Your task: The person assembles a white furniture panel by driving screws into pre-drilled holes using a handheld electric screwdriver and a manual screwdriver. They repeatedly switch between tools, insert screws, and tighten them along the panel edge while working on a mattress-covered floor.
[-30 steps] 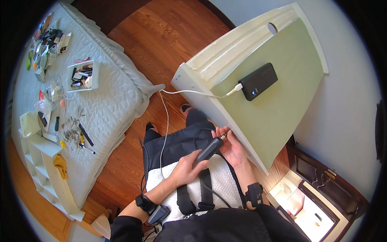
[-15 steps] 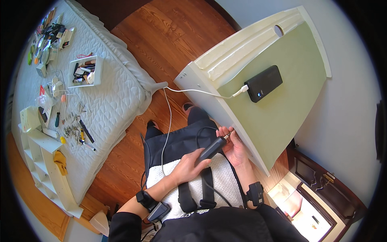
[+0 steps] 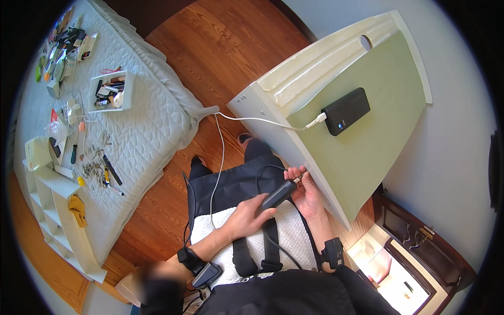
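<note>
My left hand (image 3: 245, 216) is wrapped round the black body of a slim electric screwdriver (image 3: 276, 196), held aslant above my lap. Its metal tip points up and right at the outer face of a white side panel (image 3: 294, 147). At that tip, my right hand (image 3: 308, 198) has its fingers curled and pinched round the bit, close against the panel. Whether a screw sits between those fingers is too small to tell. The panel belongs to a white furniture piece with a green board (image 3: 362, 152), standing before me on the right.
A black power bank (image 3: 347, 111) lies on the green board, and its white cable (image 3: 252, 119) runs across to the bed (image 3: 152, 131). On the bed are a white box (image 3: 126, 100) of small items, loose screws, screwdrivers and a white rack (image 3: 44, 202). A dark cabinet (image 3: 415, 231) stands lower right.
The furniture piece and the power bank on it have shifted slightly right and down in view. The screwdriver's tip and my right hand have moved a little to the right with the panel.
</note>
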A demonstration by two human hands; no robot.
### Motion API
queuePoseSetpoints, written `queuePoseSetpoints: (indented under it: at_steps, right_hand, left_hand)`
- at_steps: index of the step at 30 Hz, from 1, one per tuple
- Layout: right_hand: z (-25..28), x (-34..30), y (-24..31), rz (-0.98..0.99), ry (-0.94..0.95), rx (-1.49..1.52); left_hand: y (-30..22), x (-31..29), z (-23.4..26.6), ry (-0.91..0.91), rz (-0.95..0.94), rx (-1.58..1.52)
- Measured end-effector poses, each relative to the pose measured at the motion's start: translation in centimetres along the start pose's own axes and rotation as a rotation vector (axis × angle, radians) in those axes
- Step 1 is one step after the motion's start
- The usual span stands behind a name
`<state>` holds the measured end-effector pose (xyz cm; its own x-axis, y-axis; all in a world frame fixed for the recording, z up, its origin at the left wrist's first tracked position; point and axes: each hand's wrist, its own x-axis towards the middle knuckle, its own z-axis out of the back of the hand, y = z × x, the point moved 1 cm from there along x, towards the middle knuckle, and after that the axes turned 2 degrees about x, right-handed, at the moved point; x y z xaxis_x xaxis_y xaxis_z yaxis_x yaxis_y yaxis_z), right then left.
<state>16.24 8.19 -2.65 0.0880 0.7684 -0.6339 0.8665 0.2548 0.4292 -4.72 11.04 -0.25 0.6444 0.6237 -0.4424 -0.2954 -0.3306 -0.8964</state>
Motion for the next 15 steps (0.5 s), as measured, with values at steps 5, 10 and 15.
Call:
queuePoseSetpoints:
  at_steps: [5, 10, 15]
  right_hand:
    - [0.13, 0.03, -0.08, -0.002, -0.009, -0.003]
    - [0.25, 0.04, -0.08, -0.003, -0.011, -0.009]
    - [0.22, 0.07, -0.10, 0.009, -0.019, -0.028]
  left_hand:
    - [0.01, 0.05, 0.00, -0.004, -0.003, -0.010]
    - [0.11, 0.11, 0.05, 0.003, -0.009, -0.008]
    - [0.42, 0.18, 0.04, 0.005, -0.011, 0.024]
